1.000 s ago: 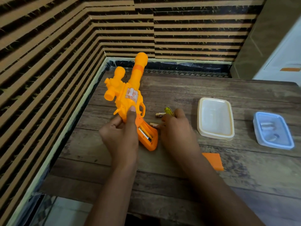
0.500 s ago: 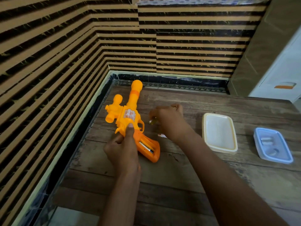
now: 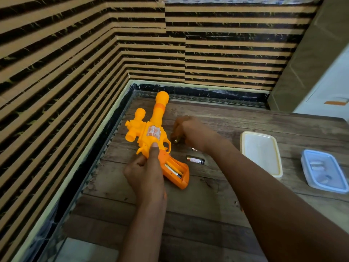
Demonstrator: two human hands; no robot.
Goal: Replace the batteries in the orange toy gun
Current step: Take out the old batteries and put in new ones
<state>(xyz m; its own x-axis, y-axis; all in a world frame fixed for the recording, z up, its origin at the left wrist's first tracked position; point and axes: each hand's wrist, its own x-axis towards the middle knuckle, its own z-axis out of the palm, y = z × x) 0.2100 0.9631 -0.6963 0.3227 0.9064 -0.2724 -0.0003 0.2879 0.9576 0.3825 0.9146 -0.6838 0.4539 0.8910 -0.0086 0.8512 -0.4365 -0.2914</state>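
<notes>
- Two hands at work over the wooden desk (image 3: 207, 197), close to its far left corner.
- The left hand (image 3: 145, 174) grips the orange toy gun (image 3: 151, 132) where body meets handle, fingers wrapped round it, thumb pressed flat up the side.
- The gun sits along the desk's left edge, muzzle aimed at the far left corner, handle toward the person.
- The battery bay (image 3: 186, 173) in the handle is uncovered, and one fitted battery (image 3: 172, 169) shows inside.
- The right hand (image 3: 190, 130) is just right of the gun's trigger guard, fingers curled down round a gold-ended battery (image 3: 176, 140); only its tip peeks out under the knuckles.
- A loose battery (image 3: 195, 159) lies flat on the desk between the handle and the right forearm, touching neither.
- Toward the right edge there's a cream tub (image 3: 261, 154), and right of that a blue tub (image 3: 306, 167) with small pale pieces in it, too blurred to name.
</notes>
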